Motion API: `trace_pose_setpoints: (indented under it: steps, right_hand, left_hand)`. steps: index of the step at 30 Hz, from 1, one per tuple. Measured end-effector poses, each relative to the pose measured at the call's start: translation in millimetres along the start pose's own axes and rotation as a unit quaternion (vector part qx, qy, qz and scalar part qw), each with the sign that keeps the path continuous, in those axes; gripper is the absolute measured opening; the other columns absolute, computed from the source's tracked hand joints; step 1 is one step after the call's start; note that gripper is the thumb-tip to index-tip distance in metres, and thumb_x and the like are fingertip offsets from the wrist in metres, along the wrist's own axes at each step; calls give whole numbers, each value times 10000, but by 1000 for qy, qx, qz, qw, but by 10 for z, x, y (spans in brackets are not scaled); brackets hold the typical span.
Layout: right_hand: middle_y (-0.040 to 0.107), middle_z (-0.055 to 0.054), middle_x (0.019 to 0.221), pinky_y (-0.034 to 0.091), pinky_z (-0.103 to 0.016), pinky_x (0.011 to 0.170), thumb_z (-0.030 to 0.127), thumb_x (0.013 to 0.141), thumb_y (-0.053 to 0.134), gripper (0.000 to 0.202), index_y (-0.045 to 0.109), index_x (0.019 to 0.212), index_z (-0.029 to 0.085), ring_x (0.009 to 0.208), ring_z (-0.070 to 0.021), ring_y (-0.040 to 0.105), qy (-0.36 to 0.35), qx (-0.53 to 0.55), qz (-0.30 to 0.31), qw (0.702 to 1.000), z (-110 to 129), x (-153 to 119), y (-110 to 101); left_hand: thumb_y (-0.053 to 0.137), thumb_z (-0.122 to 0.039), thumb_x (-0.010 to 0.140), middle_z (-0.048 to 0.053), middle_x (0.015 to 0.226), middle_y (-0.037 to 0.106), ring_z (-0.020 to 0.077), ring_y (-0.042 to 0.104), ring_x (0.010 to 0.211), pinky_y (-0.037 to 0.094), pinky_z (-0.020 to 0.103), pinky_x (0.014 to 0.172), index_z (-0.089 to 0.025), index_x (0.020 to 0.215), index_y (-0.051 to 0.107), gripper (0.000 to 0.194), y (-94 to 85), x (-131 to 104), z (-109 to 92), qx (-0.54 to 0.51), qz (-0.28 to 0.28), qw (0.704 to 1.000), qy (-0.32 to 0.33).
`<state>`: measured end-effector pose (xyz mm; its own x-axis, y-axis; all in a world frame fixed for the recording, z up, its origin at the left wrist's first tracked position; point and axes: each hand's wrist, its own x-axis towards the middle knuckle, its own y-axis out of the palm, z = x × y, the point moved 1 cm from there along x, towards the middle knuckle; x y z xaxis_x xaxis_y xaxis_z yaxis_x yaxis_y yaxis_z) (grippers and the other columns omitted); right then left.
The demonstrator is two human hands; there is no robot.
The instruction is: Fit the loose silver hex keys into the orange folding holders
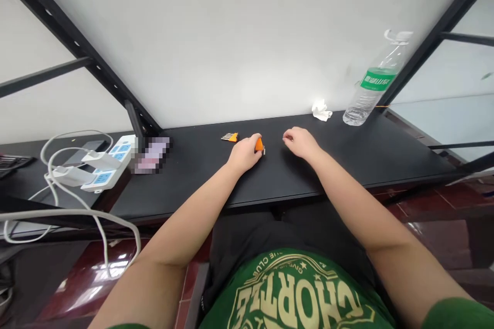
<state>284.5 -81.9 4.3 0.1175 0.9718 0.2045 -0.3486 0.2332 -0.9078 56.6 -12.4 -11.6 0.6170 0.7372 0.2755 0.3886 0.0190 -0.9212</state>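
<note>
My left hand [244, 154] is closed round a small orange object [259, 144] on the black table [200, 164]; the fingers cover most of it. Just beyond that hand, to its left, lies an orange holder with several thin metal bits [230, 136]. To the right, my right hand [299, 141] hovers at or just above the tabletop, its fingers curled together. Whether anything small is between those fingertips cannot be made out.
A clear bottle with a green label [377, 79] stands at the back right, near a crumpled white tissue [321, 110]. On the left are a white power strip [111, 164] with plugs and cables, a blurred phone-like item [153, 155] and a black metal frame [88, 61].
</note>
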Motion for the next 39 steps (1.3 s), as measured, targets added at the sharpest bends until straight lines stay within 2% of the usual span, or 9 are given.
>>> trace_pose_setpoints:
  steps: [3,6,10,14,17,24,28,34,39]
  right_hand:
    - [667,-129,1244,487,-318,854,225,1003,554,301,781,1200,218,1039,-242,648,11,-76,34,996,-166,92,-18]
    - [644,-161,1274,490,-354,892,188,1013,513,359,761,1272,214,1102,-281,615,-36,-128,58,989,-153,129,42]
    - [652,-211,1204,478,-390,896,121,990,527,311,786,1159,155,1114,-324,582,-70,-174,61,980,-73,150,113]
    - [676,-176,1104,472,-338,811,64,966,531,255,774,1007,131,962,-263,629,-47,-147,86,984,-75,159,122]
    - [683,-145,1120,475,-308,827,102,981,536,237,763,1036,140,945,-231,652,-34,-110,96,989,-99,126,115]
    - [671,-124,1189,474,-296,830,98,929,549,274,751,1093,186,979,-228,658,-19,-85,91,992,-171,8,49]
    - [669,-116,1137,462,-293,777,51,876,558,285,723,1067,183,927,-218,645,-7,-90,118,989,-197,-27,-12]
    - [653,-121,1228,459,-308,730,89,886,563,284,700,1101,215,930,-231,660,27,-116,122,985,-228,-98,-75]
    - [692,-153,1119,468,-323,703,129,901,597,221,696,1086,198,867,-252,681,62,-146,149,976,-202,-115,-112]
  left_hand:
    - [659,-257,896,77,1067,755,279,714,1002,561,377,886,-236,1422,540,540,1,1,-14,-23,15,1000,-6]
    - [657,-263,900,60,1032,760,265,723,959,560,363,857,-238,1427,532,542,-6,-9,-14,-50,25,998,-12]
    - [660,-268,900,48,1043,764,250,729,950,555,348,842,-248,1416,536,532,-17,-29,12,-67,17,997,-15]
    - [665,-287,903,38,1050,767,240,733,967,559,342,840,-248,1411,535,526,-5,-35,35,-83,4,996,-21]
    - [660,-296,910,42,1037,766,241,731,957,561,347,844,-240,1419,528,529,15,-31,37,-75,4,997,-20]
    - [634,-291,924,71,1064,759,264,720,1014,559,362,873,-227,1427,527,518,48,-24,22,-23,5,1000,-2]
    - [646,-308,919,54,1056,763,252,727,986,560,352,852,-237,1438,512,541,39,-27,36,-37,10,999,-15]
    - [644,-319,925,45,1066,768,245,734,987,560,357,842,-242,1420,521,516,-24,-42,46,-67,1,998,-15]
    - [651,-298,915,34,1028,768,241,735,970,557,360,845,-248,1408,525,511,-72,-51,63,-85,-7,996,-30]
